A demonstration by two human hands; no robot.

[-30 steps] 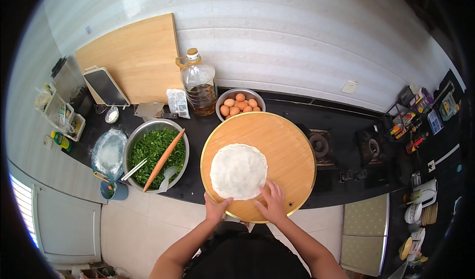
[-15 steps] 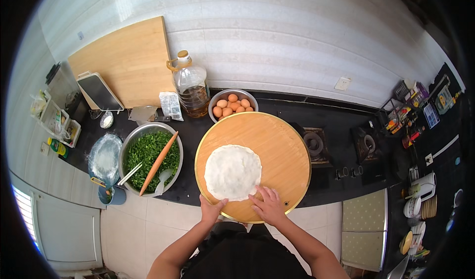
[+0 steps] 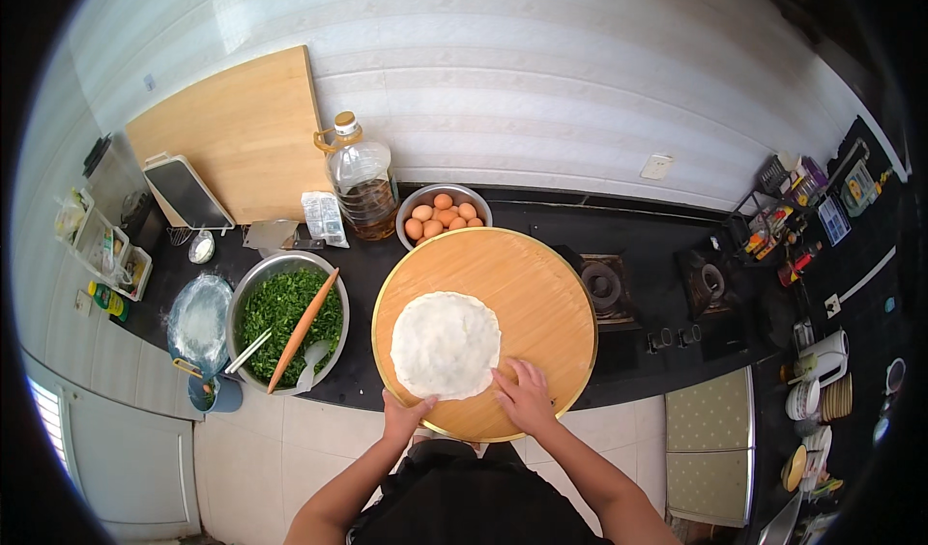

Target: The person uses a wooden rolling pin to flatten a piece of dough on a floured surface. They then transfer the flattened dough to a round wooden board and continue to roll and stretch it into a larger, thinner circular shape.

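Observation:
A flat white round of dough [image 3: 446,345] lies on the left part of a round wooden board [image 3: 541,303] with a gold-coloured rim. My left hand [image 3: 402,418] clasps the near-left rim, its thumb over the top by the dough's lower edge and its other fingers partly hidden at the side. Resting on the board at the dough's lower right, my right hand [image 3: 527,402] has its fingers spread, the tips right by the dough's edge. It holds nothing.
Left of the board stands a steel bowl of chopped greens [image 3: 290,303] with a rolling pin [image 3: 304,330], chopsticks [image 3: 249,350] and spoon [image 3: 311,363]. Behind are a bowl of eggs [image 3: 443,218] and an oil jug [image 3: 364,183]. A gas burner [image 3: 601,286] sits at right.
My view has shifted a little, so the counter sits slightly further left and lower. Against the board, my right hand has moved slightly right and away from me; my left keeps its place at the rim.

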